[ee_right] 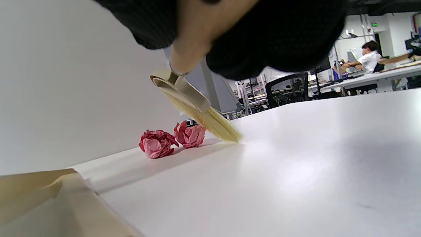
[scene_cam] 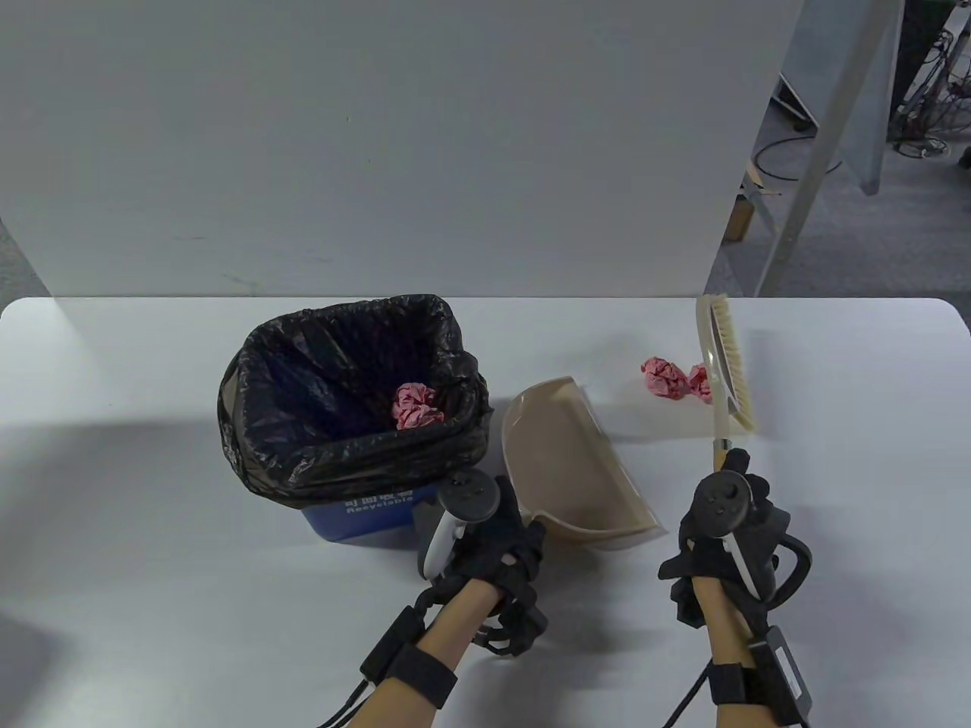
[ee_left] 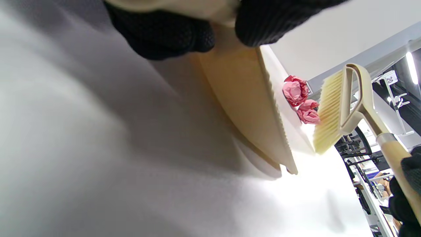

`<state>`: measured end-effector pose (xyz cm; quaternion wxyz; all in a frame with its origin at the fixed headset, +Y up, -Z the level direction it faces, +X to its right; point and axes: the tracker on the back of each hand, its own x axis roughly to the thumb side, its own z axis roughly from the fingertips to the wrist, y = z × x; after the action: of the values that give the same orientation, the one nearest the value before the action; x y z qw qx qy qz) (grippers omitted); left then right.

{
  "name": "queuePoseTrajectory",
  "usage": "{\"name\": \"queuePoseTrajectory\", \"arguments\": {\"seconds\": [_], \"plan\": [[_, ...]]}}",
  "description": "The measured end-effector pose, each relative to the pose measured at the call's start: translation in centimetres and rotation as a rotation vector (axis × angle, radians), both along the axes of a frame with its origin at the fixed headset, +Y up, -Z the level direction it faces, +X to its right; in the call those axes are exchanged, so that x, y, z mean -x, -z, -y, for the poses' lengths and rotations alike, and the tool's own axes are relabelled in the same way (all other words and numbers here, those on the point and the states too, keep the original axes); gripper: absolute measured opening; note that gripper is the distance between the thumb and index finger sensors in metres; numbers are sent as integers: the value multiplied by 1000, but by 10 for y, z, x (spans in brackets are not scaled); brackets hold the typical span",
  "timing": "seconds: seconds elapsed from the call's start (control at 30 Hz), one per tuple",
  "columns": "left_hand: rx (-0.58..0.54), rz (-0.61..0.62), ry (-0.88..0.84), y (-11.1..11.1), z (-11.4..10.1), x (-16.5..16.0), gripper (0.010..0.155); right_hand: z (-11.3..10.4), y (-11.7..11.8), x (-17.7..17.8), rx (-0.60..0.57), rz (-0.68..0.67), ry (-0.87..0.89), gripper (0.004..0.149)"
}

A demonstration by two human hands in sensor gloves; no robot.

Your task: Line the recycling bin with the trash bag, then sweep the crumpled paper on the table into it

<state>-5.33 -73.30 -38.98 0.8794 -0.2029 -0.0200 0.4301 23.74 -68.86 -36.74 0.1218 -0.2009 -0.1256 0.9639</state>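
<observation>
A blue recycling bin (scene_cam: 364,517) stands at the left middle, lined with a black trash bag (scene_cam: 303,425); one pink crumpled paper (scene_cam: 417,407) lies inside. My left hand (scene_cam: 510,542) grips the handle of a beige dustpan (scene_cam: 569,455), which rests on the table right of the bin with its mouth toward the far right. My right hand (scene_cam: 728,500) grips the wooden handle of a brush (scene_cam: 728,360). The bristles (ee_right: 213,123) touch the table beside two pink paper balls (scene_cam: 664,377) (scene_cam: 699,381), the nearer one against the bristles. The dustpan edge (ee_left: 276,112) lies short of the balls (ee_left: 296,90).
A white panel (scene_cam: 379,152) stands along the table's far edge, right behind the bin. The white table (scene_cam: 834,531) stretches out to the right of the brush. Beyond it are desks, chairs and a seated person (ee_right: 368,57).
</observation>
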Motion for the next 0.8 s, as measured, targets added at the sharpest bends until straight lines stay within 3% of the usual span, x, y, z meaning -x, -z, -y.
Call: {"name": "queuePoseTrajectory", "arguments": {"seconds": [0.47,0.8], "plan": [[25,-21,-8,0,3,2,82,0,-3,24,137,-175,-187,56],[26,-46,19,0,3,2,82,-14,-16,35,193,-303,-148,56]]}}
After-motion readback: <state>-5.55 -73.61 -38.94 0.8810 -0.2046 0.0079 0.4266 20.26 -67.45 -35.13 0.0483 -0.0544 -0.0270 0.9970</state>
